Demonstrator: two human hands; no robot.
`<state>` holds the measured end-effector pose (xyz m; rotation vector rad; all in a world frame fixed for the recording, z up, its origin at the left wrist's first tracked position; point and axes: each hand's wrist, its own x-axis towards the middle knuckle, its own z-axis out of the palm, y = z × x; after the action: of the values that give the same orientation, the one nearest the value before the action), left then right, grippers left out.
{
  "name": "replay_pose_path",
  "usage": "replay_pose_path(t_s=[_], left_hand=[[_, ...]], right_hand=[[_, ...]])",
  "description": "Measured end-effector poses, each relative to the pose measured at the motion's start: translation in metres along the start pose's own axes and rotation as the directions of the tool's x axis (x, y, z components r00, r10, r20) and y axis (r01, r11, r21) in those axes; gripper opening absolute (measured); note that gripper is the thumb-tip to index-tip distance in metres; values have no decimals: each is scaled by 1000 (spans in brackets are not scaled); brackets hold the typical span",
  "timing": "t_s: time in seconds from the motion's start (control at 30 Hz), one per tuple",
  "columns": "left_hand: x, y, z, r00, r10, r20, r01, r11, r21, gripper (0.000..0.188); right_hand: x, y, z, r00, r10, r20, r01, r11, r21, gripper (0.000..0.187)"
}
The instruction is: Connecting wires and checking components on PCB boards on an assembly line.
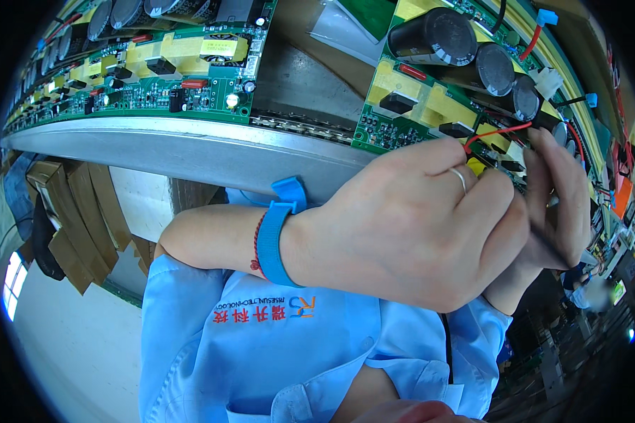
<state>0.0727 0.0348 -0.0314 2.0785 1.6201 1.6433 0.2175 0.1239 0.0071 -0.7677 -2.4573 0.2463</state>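
My left hand [416, 218], with a blue wrist strap [275, 243] and a ring, is closed over the near edge of a green circuit board [370, 134]. Its fingertips are tucked out of sight, so what they hold is hidden. A thin red wire [501, 131] rises from beside its knuckles and runs to my right hand's fingertips. My right hand [561, 197] is bent inward, its fingers closed at the wire's end. Large black capacitors [434, 37] and yellow-taped parts [430, 99] stand on this board, just beyond my hands.
Another circuit board [141, 88] lies to the left, with capacitors and yellow-taped parts. A metal rail [176, 144] and a chain [303, 127] run along the near side. Cardboard [77, 218] stands at the lower left. Blue-ended wires [547, 17] stick up at the far right.
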Motion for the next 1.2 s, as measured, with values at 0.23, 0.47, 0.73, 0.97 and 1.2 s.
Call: replay_pose_path(t_s=[0.23,0.47,0.73,0.97,1.2], left_hand=[[19,-6,5,995,-43,92,14,953,302,15],[20,1,-39,962,-114,249,33,950,310,15],[-1,-21,-74,851,-421,315,300,881,365,40],[15,-11,-73,715,-540,443,511,837,195,44],[23,-16,-39,763,-306,570,347,937,38,44]], right_hand=[[-19,18,-31,994,-87,-71,79,990,-113,33],[13,10,-11,946,-220,237,282,921,-271,37],[-20,-18,-13,955,-281,-97,288,955,67,29],[-29,-54,34,914,-361,188,357,933,52,30],[-36,-37,8,917,-212,337,297,929,-221,36]])
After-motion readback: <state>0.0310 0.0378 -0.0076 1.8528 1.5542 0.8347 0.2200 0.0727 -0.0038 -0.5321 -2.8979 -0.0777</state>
